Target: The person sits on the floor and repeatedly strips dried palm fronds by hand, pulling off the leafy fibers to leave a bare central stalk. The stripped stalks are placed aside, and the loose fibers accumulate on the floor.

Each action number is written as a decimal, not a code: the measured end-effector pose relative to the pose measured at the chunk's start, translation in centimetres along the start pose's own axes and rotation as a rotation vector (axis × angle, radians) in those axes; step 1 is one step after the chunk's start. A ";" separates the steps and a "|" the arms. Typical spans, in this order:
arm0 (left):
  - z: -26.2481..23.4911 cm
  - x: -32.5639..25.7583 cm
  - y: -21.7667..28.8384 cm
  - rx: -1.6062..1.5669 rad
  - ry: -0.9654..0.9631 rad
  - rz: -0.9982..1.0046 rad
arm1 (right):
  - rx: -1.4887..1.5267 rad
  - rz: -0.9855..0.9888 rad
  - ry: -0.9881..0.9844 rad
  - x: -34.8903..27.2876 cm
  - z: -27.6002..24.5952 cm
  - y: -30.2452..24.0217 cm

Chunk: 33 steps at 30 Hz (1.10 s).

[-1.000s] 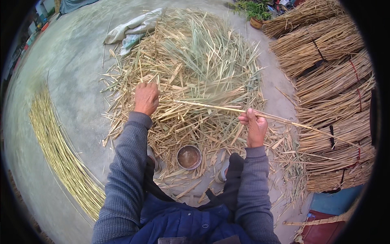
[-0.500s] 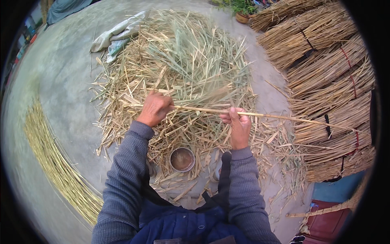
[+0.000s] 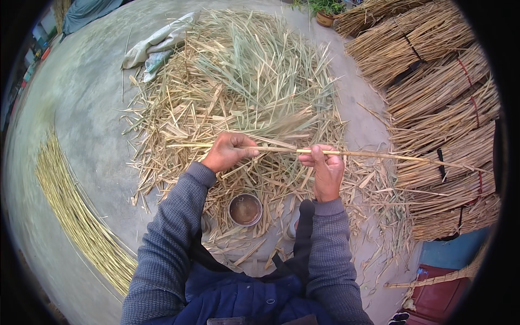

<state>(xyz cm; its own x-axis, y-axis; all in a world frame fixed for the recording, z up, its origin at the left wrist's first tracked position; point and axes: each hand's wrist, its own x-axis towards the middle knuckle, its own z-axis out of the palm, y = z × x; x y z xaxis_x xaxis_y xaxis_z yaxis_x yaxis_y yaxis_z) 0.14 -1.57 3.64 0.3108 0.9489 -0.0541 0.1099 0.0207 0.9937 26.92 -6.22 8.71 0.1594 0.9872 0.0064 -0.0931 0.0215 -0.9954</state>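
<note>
A long, thin, pale reed stalk [image 3: 379, 155] runs nearly level across both my hands, above a heap of stripped leaves. My left hand [image 3: 225, 153] is closed round it, thumb against the stalk, and the stalk's left end sticks out past my knuckles. Farther right, my right hand [image 3: 328, 172] pinches the same stalk between thumb and fingers, palm turned up. Between the hands, a dry leaf strip [image 3: 275, 141] lies close along the stalk; whether it is attached, I cannot tell. The stalk's far right part reaches over the bundled reeds.
The heap of green and tan leaves [image 3: 227, 97] spreads ahead. A round metal bowl [image 3: 229, 208] stands near my feet. Tied reed bundles [image 3: 433, 103] are stacked at right, loose peeled stalks [image 3: 81, 222] lie at left. A white sack [image 3: 157, 43] and potted plant [image 3: 325, 19] are farther off.
My left hand has slid right along the stalk, closer to my right hand, and the stalk's left end now shows beyond it. My right hand has shifted slightly right.
</note>
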 end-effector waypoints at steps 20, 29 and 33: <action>-3.8 1.2 0.0 1.371 0.398 0.074 | -0.118 0.068 -0.060 0.7 -0.4 2.0; 3.2 -0.3 2.3 0.806 0.092 0.528 | -0.072 0.032 -0.121 1.5 2.2 3.9; -2.0 -0.8 -1.2 0.916 0.060 0.421 | 0.039 -0.003 -0.061 3.0 -1.1 1.8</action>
<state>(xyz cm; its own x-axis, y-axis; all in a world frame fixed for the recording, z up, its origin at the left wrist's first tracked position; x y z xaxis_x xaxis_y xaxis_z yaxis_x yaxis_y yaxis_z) -2.13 -1.76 2.69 0.4463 0.8381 0.3136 0.6929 -0.5455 0.4715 28.33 -3.36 6.79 0.1000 0.9948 0.0168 -0.1312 0.0300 -0.9909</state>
